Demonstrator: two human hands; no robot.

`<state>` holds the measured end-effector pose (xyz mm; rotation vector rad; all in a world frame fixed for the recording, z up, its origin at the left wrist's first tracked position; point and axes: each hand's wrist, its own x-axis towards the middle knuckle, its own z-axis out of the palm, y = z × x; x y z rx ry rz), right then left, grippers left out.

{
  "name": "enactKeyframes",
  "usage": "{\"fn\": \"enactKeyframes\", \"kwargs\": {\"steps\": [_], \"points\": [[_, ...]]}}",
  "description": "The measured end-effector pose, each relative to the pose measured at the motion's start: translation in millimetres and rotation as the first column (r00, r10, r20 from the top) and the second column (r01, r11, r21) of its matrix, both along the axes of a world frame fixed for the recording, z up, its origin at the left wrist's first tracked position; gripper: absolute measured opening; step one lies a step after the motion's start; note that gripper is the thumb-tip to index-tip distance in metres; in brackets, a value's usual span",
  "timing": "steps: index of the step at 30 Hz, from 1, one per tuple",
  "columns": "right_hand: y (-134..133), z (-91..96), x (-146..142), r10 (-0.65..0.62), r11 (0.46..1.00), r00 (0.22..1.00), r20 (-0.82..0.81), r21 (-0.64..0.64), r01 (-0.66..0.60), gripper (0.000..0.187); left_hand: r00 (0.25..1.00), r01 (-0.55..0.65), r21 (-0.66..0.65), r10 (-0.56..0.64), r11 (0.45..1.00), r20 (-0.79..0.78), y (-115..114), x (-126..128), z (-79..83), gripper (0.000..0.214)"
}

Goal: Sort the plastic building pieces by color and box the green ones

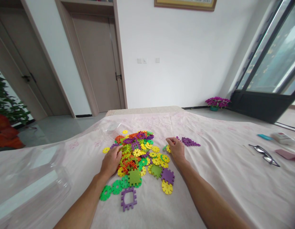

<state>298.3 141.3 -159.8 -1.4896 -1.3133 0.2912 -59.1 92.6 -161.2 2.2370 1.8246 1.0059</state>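
A heap of plastic interlocking building pieces [135,152], with notched discs and toothed squares in yellow, green, purple and orange, lies on the cloth before me. My left hand [111,160] rests at the heap's left edge, fingers reaching over it and thumb apart. To the right of the heap, my right hand [176,149] has its fingertips pinched together; whatever they hold is hidden. Below those fingers lies a yellow disc [168,148], and just beyond the hand is a group of joined purple squares [189,142]. Nearer me lie a purple square frame [128,199] and green discs [117,187].
Clear plastic containers [33,187] stand on the left of the table, with a smaller clear one [111,127] behind the heap. At right are glasses [265,155], a pink item [287,155] and a white packet [283,138]. The pale cloth [221,178] is wrinkled.
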Motion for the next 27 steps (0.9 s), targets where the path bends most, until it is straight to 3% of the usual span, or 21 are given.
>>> {"fn": "enactKeyframes", "kwargs": {"steps": [9, 17, 27], "points": [[-1.0, 0.8, 1.3, -0.045, 0.999, 0.998, -0.054, -0.021, 0.044, 0.044, 1.000, -0.005, 0.004, 0.005, 1.000, 0.002, -0.5, 0.3, 1.6, 0.038], [-0.2, 0.3, 6.9, -0.060, 0.997, 0.997, 0.050, -0.053, 0.062, 0.048, 1.000, -0.003, -0.005, 0.003, 1.000, 0.008, -0.1, 0.0, -0.1, 0.038], [0.7, -0.3, 8.6, -0.050, 0.996, 0.999, -0.021, -0.071, 0.048, 0.049, 1.000, -0.003, -0.002, 0.003, 1.000, 0.009, -1.8, 1.3, 2.3, 0.038]]}}
